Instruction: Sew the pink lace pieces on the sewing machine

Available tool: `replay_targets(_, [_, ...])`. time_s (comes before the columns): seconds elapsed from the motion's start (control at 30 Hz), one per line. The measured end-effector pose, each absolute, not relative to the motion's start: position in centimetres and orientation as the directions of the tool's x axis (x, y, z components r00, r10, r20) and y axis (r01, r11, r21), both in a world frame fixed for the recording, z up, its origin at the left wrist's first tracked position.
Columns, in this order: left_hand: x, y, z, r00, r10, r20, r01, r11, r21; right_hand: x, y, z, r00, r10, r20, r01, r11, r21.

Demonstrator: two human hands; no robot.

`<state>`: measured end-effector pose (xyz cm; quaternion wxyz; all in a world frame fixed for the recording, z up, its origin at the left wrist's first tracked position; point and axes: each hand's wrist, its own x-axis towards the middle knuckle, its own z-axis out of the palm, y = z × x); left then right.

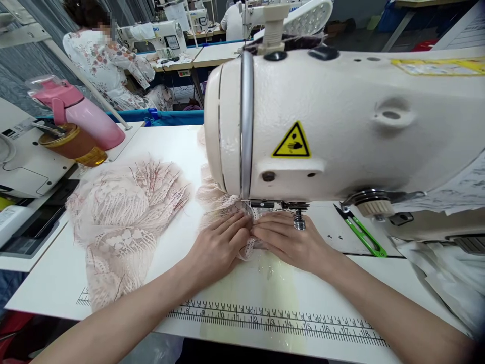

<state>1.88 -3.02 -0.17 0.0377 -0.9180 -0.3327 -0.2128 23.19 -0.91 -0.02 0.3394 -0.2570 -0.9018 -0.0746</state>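
Note:
Under the head of a white sewing machine (333, 116), pale pink lace fabric (214, 199) lies bunched on the table. My left hand (223, 240) presses on this lace just left of the needle area, fingers bent and close together. From the other side my right hand (290, 237) meets it, fingers together on the lace edge. The fingertips of both hands nearly touch. The needle and presser foot are mostly hidden behind the machine head and my hands. More pink lace (125, 212) with reddish threads is heaped on the table to the left.
Green thread snips (364, 232) lie right of my right hand. A ruler strip (280, 321) runs along the table's front edge. A pink bottle (81, 111) and an amber cup (74, 144) stand at the left. Beyond, a person in a floral top (102, 65) sits near another sewing machine (155, 38).

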Motion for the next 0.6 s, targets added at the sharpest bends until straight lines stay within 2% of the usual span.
replay_targets(0.13, [1.7, -3.0, 0.0, 0.670, 0.597, 0.441, 0.634, -0.769, 0.079, 22.8, -0.9, -1.0, -0.674, 0.391, 0.627, 0.449, 0.890, -0.072])
replay_targets(0.4, [1.0, -2.8, -0.1, 0.633, 0.671, 0.385, 0.678, -0.721, 0.143, 22.2, -1.3, -2.1, -0.683, 0.417, 0.600, 0.475, 0.877, -0.068])
replay_targets(0.6, [1.1, -2.5, -0.2, 0.600, 0.710, 0.368, 0.720, -0.680, 0.138, 22.0, -1.2, -2.0, -0.685, 0.437, 0.583, 0.492, 0.868, -0.073])
